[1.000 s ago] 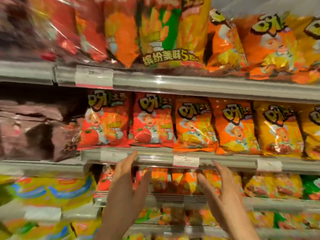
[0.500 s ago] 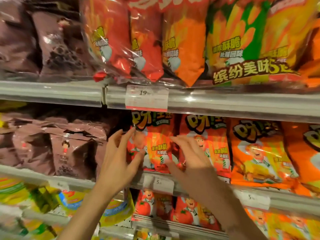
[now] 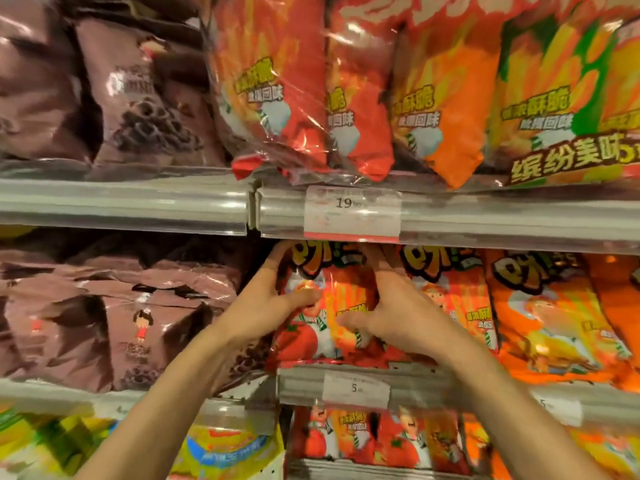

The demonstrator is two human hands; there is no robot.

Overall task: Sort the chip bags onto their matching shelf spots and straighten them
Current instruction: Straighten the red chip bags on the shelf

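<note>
Both hands have risen from the lower shelf edge and closed in on one bag. In the head view, the left hand [image 3: 266,306] grips the left side of the red chip bag [image 3: 325,327], thumb across its front, and the right hand [image 3: 391,317] clasps the right side, fingers curled behind. The bag stands on the middle shelf [image 3: 301,382], above the price tag [image 3: 356,389], just beside the brown bags [image 3: 131,320]. This looks like straightening; next it needs squaring upright against the orange bag [image 3: 550,317] row.
</note>
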